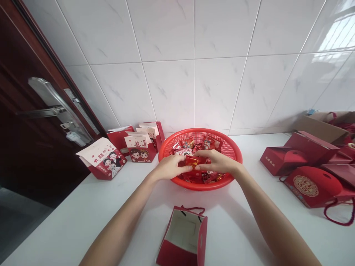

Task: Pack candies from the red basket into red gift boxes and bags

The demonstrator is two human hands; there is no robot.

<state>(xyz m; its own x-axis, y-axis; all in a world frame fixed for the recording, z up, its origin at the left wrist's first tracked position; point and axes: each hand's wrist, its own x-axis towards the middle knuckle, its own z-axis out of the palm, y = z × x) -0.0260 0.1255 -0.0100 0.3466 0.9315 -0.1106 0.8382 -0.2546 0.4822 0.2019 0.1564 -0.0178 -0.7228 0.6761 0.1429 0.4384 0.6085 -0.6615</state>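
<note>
A red plastic basket [203, 187] holds a pile of wrapped candies [213, 143] in mostly red wrappers. Over the pile, my left hand [171, 167] and my right hand [217, 162] meet from either side at a shiny red candy packet [193, 161] with gold print. Thumbs and fingers of both hands are closed on its two ends, though some fingertips are hidden. Nearer to me, between my forearms, stands an open red gift box [181, 231] with a white inside and a dark red cord handle.
Several red and cream gift boxes [107, 157] with cartoon figures stand at the left. Folded red boxes [310, 184] with cord handles lie at the right, before a cardboard carton [318, 127]. White tiles [169, 88] back the white table [133, 188]; a dark door [24, 147] is at left.
</note>
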